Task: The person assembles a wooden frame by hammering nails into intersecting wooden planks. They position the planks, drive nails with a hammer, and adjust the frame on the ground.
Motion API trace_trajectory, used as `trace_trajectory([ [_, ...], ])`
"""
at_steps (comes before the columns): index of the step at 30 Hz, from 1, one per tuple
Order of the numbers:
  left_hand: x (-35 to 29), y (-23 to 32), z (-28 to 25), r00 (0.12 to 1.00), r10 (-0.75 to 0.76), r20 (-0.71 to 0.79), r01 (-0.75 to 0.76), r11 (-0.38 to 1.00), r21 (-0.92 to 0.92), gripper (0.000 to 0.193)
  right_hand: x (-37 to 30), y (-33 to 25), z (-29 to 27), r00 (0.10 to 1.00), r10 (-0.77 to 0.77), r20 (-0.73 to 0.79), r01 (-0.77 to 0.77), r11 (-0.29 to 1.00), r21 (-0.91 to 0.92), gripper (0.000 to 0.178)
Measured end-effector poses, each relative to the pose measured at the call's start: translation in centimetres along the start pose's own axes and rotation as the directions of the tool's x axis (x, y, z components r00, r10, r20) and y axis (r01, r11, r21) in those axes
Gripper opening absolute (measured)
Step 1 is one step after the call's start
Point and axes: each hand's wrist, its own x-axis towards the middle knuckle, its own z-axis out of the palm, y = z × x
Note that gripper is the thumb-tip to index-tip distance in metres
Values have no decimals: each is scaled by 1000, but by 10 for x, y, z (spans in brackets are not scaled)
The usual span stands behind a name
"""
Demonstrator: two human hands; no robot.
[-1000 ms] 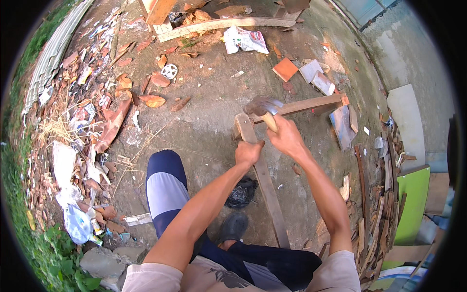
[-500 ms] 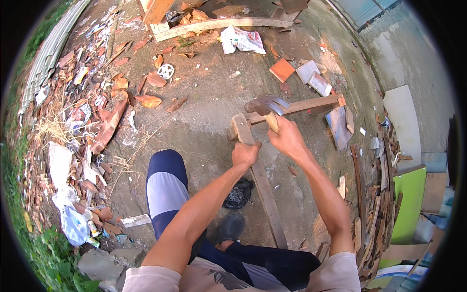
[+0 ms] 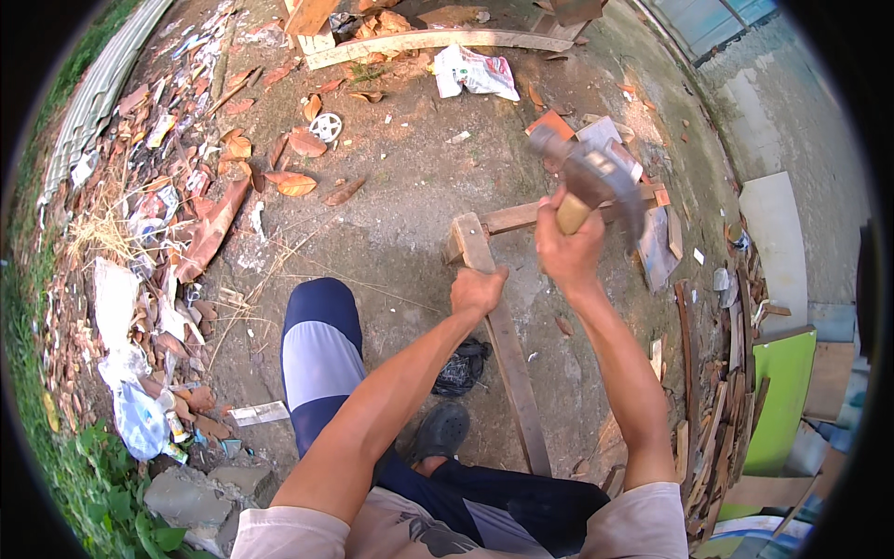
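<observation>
My right hand (image 3: 570,247) is closed around the wooden handle of a claw hammer (image 3: 596,177), its metal head raised and slightly blurred. My left hand (image 3: 479,291) grips a long wooden beam (image 3: 518,391) near its far end. That beam slants from beside my legs up to a corner, where it meets a second wooden piece (image 3: 512,218) running off to the right. A small light spot, perhaps a nail head, shows on top of the beam by the corner. The hammer head is above and right of this corner, apart from it.
A black plastic bag (image 3: 462,366) lies beside my shoe (image 3: 441,429). Leaves and litter (image 3: 177,317) cover the left side. Scrap wood (image 3: 715,438) and a green board (image 3: 780,396) are at right. A white sack (image 3: 475,73) lies ahead, before a wooden frame (image 3: 438,41).
The hammer has risen up and right from close to the beam's corner, and my right hand has lifted with it. My left hand keeps its grip on the beam.
</observation>
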Motion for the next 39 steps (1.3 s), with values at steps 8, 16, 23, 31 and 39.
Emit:
trace_trajectory([
  [8,-1,-4,-2,1000,-8,-28,7,1000,-25,69,-13,27,13,923,128,363,-7,948,-318,31],
  [16,-6,3,-4,999,-35,-20,35,999,-7,72,1,19,-5,953,19,304,75,953,-293,28],
  [23,-4,6,2,999,-36,-36,36,999,17,70,-8,33,10,962,-74,263,144,955,-258,25],
  [31,3,-4,1,999,-19,-36,20,999,26,72,-3,5,5,960,-51,274,94,985,-146,34],
  [39,-2,2,-4,997,-43,-68,48,997,68,71,9,5,3,919,78,386,24,968,-252,35],
])
